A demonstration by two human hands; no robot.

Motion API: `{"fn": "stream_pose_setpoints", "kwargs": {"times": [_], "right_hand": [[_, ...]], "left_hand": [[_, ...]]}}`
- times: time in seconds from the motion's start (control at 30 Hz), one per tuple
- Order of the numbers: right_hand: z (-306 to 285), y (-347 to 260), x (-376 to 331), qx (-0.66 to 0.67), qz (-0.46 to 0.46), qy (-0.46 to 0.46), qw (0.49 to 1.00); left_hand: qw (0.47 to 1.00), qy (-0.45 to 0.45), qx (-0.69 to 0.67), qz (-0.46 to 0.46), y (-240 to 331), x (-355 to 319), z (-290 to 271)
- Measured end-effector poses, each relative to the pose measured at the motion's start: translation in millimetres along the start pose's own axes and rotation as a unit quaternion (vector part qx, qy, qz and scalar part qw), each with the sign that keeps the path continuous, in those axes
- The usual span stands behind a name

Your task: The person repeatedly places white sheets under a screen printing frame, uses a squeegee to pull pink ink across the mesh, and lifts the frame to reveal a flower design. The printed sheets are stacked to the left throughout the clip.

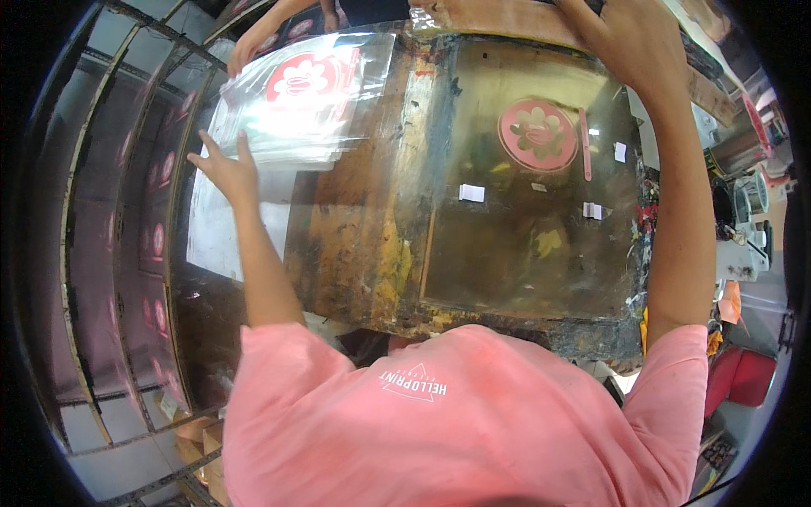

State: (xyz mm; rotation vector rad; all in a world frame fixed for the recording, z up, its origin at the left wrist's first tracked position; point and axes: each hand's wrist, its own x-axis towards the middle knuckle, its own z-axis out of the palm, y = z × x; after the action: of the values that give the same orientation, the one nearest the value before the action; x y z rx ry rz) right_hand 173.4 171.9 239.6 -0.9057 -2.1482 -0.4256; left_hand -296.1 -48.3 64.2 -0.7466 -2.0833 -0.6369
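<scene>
My left hand point(226, 169), fingers spread, is at the near left edge of a stack of clear plastic sheets point(317, 144); I cannot tell whether it touches them. The top sheet bears a pink round flower print point(302, 82). At the far right, my right hand point(634, 42) grips a long wooden bar point(507, 27), its fingertips cut off by the picture's edge. Below that bar lies a glossy yellowish-brown printing board point(507, 253) with another pink flower print point(538, 135) and a narrow pink strip point(585, 144). Small white tabs point(471, 193) sit around that print.
Another person's hand point(245, 51) reaches to the stack's far left edge. White paper point(228, 228) lies under the sheets on the paint-stained wooden table point(338, 245). A metal rack point(127, 211) holding printed sheets stands at left. Containers point(748, 194) and a red chair point(743, 380) are at right.
</scene>
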Motion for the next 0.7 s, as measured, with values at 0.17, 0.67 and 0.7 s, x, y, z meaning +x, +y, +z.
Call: {"fn": "stream_pose_setpoints", "kwargs": {"times": [0.17,0.67,0.7], "right_hand": [[0,0,1,-0.003,-0.002,-0.001,1.0],[0,4,-12,0.032,-0.051,0.05,0.997],[1,5,-12,0.019,-0.044,0.042,0.998]], "left_hand": [[0.928,-0.142,-0.199,0.28,82,-88,-68],[0.885,-0.348,-0.265,0.157,85,-38,-41],[0.875,-0.363,-0.296,0.122,84,-36,-38]]}}
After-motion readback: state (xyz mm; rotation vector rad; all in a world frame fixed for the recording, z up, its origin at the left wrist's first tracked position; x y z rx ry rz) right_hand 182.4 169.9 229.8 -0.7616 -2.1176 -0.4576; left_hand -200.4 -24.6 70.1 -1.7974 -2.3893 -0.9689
